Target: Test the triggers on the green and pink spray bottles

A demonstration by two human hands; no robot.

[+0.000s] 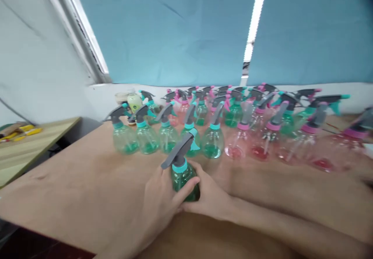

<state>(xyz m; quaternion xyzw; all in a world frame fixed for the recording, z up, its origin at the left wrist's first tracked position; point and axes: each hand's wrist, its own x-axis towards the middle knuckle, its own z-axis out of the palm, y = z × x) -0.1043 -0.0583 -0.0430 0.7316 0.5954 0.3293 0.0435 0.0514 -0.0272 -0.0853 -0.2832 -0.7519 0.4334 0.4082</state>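
Both my hands are wrapped round a green spray bottle (pixel 184 177) with a turquoise collar and a grey trigger head, tilted a little, near the middle of the table. My left hand (pixel 164 191) grips its left side, thumb across the front. From the right, my right hand (pixel 208 195) clasps the other side and the lower part. The bottle's base is hidden by my fingers. Just beyond it stands a front row of similar bottles, among them a green spray bottle (pixel 213 144) and a pink spray bottle (pixel 238 144).
Behind that row, more green and pink spray bottles (pixel 201 111) crowd toward the wall. A pale green container (pixel 134 101) stands at the back left. The wooden table (pixel 72 196) ends at the left; a lower board (pixel 37 142) there holds yellow-handled tools (pixel 25 132). Blue sheeting (pixel 175 29) covers the window.
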